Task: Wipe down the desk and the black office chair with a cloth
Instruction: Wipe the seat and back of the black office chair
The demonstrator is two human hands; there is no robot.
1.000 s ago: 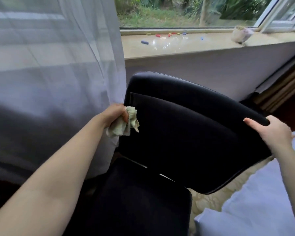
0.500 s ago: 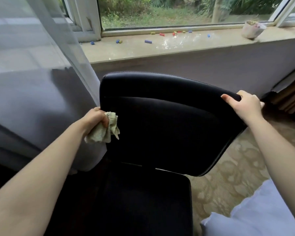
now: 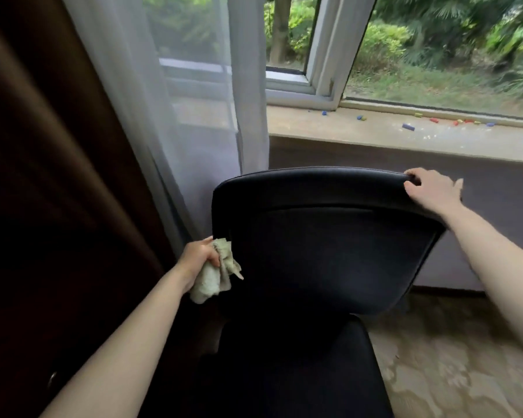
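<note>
The left hand (image 3: 200, 257), arm outstretched, clenches a crumpled cloth (image 3: 216, 274) against the black office chair's (image 3: 329, 245) backrest edge. The right hand (image 3: 432, 188) curls its grip over the top corner.

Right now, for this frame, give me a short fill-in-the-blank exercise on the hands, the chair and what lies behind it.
1. The left hand grips a crumpled ____ beside the black office chair.
2. The right hand holds the top right corner of the chair's ____.
3. Small coloured pieces lie scattered on the ____ behind the chair.
Missing words: cloth; backrest; windowsill.
</note>
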